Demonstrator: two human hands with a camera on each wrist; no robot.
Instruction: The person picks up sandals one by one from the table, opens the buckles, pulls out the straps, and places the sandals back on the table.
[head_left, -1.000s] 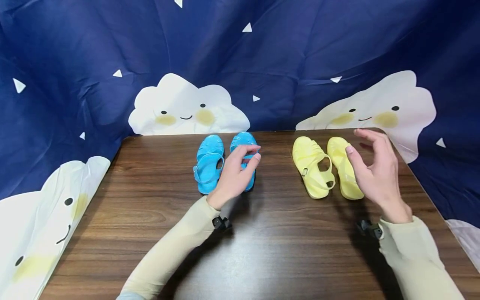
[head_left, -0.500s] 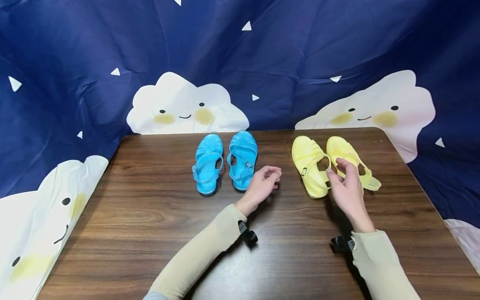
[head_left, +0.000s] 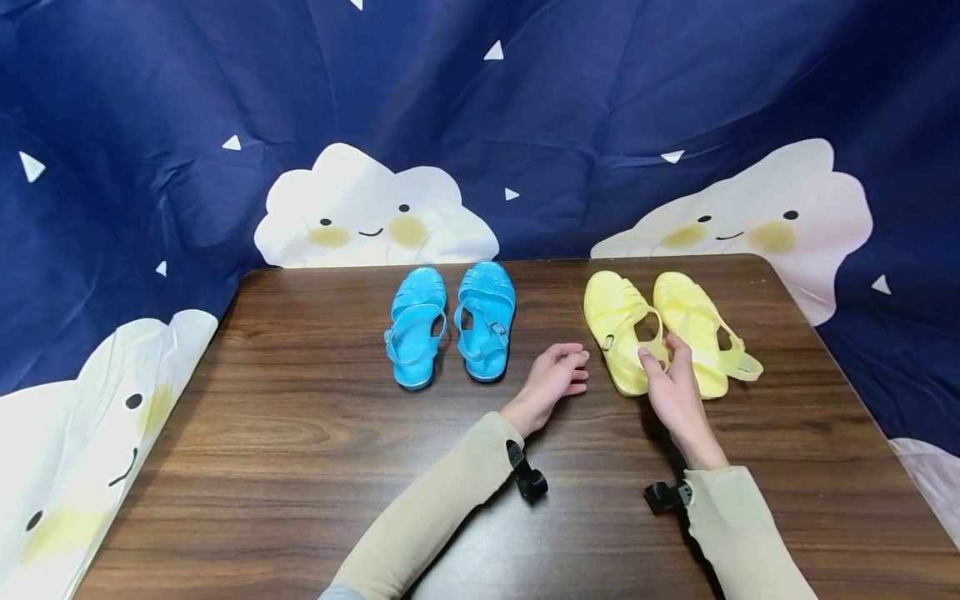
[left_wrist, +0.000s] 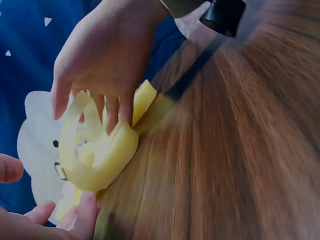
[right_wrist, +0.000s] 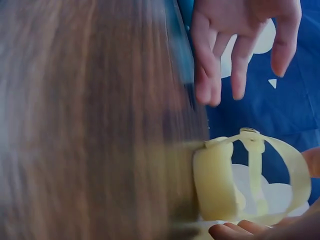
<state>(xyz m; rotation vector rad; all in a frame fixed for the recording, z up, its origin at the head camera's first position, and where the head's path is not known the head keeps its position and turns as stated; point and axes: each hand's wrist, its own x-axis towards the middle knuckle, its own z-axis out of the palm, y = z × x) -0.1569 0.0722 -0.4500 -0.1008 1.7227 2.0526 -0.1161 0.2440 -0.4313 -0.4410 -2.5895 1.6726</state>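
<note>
Two yellow sandals stand side by side; the left one (head_left: pixel 617 321) has my right hand (head_left: pixel 678 404) at its heel strap, thumb and fingers apart around it. In the left wrist view, that hand (left_wrist: pixel 107 55) is behind the left yellow sandal (left_wrist: pixel 117 155). Whether it touches the strap, I cannot tell. The right yellow sandal (head_left: pixel 686 304) has a strap reaching out to its right. My left hand (head_left: pixel 547 385) hovers left of the yellow pair with loosely bent fingers, holding nothing; the right wrist view shows this hand (right_wrist: pixel 240 30) above the left yellow sandal (right_wrist: pixel 215 182).
A left blue sandal (head_left: pixel 414 333) and a right blue sandal (head_left: pixel 487 304) stand side by side near the back of the brown wooden table (head_left: pixel 300 467). Behind the table hangs a dark blue cloth (head_left: pixel 555 108) with white clouds.
My left hand has moved right, away from the blue sandals. My right hand has moved left and nearer, from beside the right yellow sandal to the left one's heel.
</note>
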